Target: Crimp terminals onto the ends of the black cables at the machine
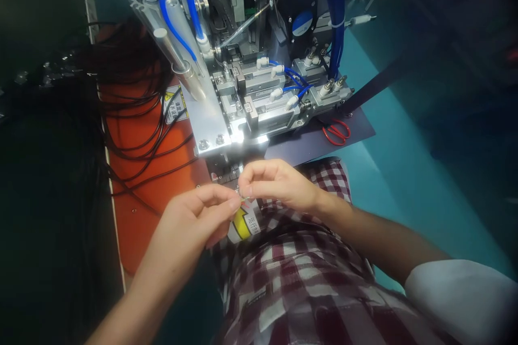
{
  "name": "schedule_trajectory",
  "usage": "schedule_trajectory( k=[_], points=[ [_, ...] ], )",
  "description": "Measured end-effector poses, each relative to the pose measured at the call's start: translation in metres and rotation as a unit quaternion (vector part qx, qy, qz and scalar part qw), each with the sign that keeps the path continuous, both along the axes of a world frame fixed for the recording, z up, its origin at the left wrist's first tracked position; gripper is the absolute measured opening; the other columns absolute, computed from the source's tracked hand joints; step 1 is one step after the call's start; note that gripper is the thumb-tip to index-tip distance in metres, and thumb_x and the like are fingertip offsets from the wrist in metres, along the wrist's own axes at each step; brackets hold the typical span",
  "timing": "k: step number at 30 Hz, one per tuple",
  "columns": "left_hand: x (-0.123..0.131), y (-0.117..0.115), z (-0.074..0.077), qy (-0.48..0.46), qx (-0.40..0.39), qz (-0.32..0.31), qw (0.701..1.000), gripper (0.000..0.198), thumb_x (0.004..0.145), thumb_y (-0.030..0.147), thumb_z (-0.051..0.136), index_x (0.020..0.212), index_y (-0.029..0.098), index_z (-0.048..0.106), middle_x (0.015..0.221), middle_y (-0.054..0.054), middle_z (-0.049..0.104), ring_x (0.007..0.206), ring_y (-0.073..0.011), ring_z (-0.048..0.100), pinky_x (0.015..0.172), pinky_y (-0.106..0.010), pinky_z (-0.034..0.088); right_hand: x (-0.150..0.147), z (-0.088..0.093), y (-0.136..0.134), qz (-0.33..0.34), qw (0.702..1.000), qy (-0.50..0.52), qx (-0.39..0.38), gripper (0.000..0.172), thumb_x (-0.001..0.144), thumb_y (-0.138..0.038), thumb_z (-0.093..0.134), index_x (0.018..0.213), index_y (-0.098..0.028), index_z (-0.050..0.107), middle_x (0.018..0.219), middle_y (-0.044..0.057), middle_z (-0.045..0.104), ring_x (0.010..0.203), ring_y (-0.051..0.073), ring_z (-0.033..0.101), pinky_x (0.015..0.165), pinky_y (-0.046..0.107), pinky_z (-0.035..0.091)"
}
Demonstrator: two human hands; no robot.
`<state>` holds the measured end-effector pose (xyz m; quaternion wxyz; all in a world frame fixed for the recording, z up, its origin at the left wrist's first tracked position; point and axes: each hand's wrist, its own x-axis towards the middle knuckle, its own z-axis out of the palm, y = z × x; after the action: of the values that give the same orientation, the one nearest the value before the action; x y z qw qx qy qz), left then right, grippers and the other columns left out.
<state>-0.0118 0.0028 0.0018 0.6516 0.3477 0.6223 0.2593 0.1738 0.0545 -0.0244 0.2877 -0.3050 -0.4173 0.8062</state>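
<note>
My left hand and my right hand meet in front of the machine, fingertips almost touching. Each pinches thumb against forefinger. Between the fingertips show thin wires, with a yellow-green strand and a reddish one; their exact ends are too small to make out. The fingers hide most of them. Just below lies a white label with a yellow arrow. Above the hands is the front of a metal machine, brightly lit at its near end.
Black cables spread over an orange surface at left. Blue air hoses run into the machine. Red looped handles of a tool lie at the right on a dark plate. A checked cloth covers the lap.
</note>
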Motion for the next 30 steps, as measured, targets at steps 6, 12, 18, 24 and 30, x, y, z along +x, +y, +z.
schedule_trajectory(
  k=[6, 12, 18, 24, 30],
  points=[
    [0.005, -0.001, 0.000, 0.005, -0.002, 0.046, 0.999, 0.025, 0.077, 0.041, 0.074, 0.073, 0.018, 0.069, 0.041, 0.008, 0.035, 0.041, -0.0051, 0.027, 0.046, -0.022, 0.025, 0.000, 0.001, -0.003, -0.027, 0.998, -0.028, 0.041, 0.009, 0.081, -0.019, 0.070, 0.076, -0.015, 0.064, 0.070, -0.003, 0.062, 0.064, 0.009, 0.054, 0.061, 0.022, 0.045],
    [0.006, -0.001, -0.001, 0.011, 0.004, 0.055, 0.998, 0.025, 0.080, 0.042, 0.071, 0.073, 0.018, 0.068, 0.042, 0.006, 0.039, 0.043, -0.0077, 0.030, 0.047, -0.024, 0.027, -0.002, 0.004, -0.018, -0.084, 0.981, -0.156, 0.084, 0.016, 0.080, -0.029, 0.075, 0.080, -0.017, 0.065, 0.052, -0.008, 0.045, 0.046, 0.006, 0.034, 0.043, 0.021, 0.026],
    [0.007, -0.002, 0.000, -0.002, 0.033, 0.073, 0.997, 0.024, 0.082, 0.039, 0.071, 0.070, 0.018, 0.066, 0.045, 0.006, 0.042, 0.043, -0.0068, 0.033, 0.048, -0.023, 0.027, -0.012, 0.001, -0.025, -0.113, 0.979, -0.152, 0.079, 0.023, 0.079, -0.036, 0.075, 0.077, -0.018, 0.062, 0.053, -0.008, 0.045, 0.047, 0.007, 0.037, 0.044, 0.021, 0.030],
    [0.011, -0.005, 0.000, -0.031, 0.054, 0.094, 0.994, 0.023, 0.085, 0.038, 0.071, 0.074, 0.019, 0.066, 0.047, 0.006, 0.044, 0.044, -0.0051, 0.034, 0.049, -0.021, 0.027, -0.017, 0.000, -0.034, -0.140, 0.975, -0.146, 0.091, 0.019, 0.086, -0.034, 0.068, 0.080, -0.018, 0.059, 0.061, -0.005, 0.050, 0.054, 0.008, 0.042, 0.049, 0.022, 0.034],
    [0.011, -0.009, -0.003, -0.025, 0.052, 0.104, 0.993, 0.023, 0.087, 0.038, 0.071, 0.077, 0.018, 0.064, 0.054, 0.006, 0.048, 0.044, -0.0040, 0.034, 0.047, -0.020, 0.024, -0.018, 0.001, -0.032, -0.150, 0.972, -0.162, 0.083, 0.013, 0.084, -0.028, 0.066, 0.078, -0.018, 0.060, 0.064, -0.004, 0.055, 0.053, 0.008, 0.044, 0.048, 0.021, 0.034]
  ],
)
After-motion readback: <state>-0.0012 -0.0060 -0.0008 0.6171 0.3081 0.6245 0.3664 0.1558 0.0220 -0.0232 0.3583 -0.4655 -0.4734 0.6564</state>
